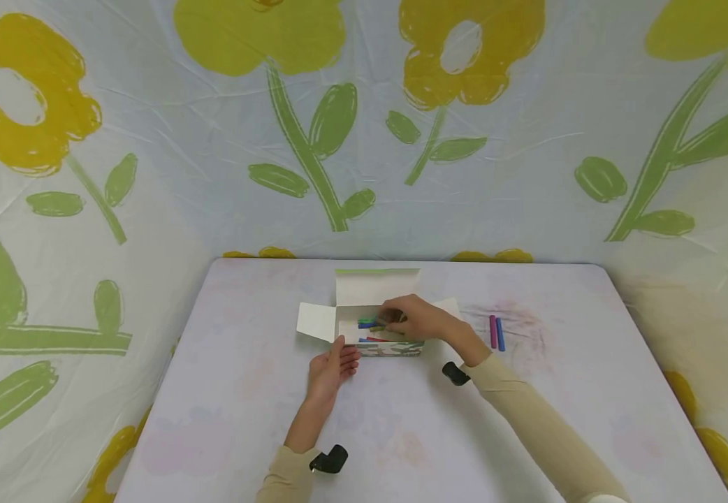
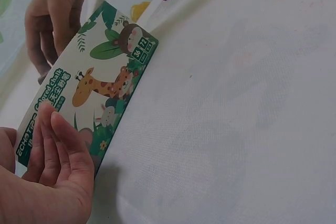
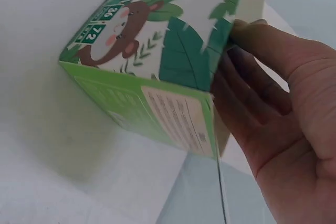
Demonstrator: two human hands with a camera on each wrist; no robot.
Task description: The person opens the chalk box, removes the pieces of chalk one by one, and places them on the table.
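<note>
An open cardboard box of colored chalk (image 1: 391,349), printed with cartoon animals and leaves, lies with its flaps spread. Inside it are several chalk sticks (image 1: 367,323) in green, blue, olive and red. At the box's front left corner my left hand (image 1: 329,370) grips it, fingers against the printed front panel (image 2: 100,85) and thumb by the rim. My right hand (image 1: 417,318) reaches over the right part of the box with bent fingers dipping inside. The box wall hides those fingertips in the right wrist view, and I cannot tell whether they pinch a chalk stick.
On the table (image 1: 244,419), right of the box, a magenta chalk stick (image 1: 492,331) and a blue chalk stick (image 1: 500,334) lie side by side amid smudges of colored dust. Behind the table hangs a flower-printed cloth (image 1: 527,181).
</note>
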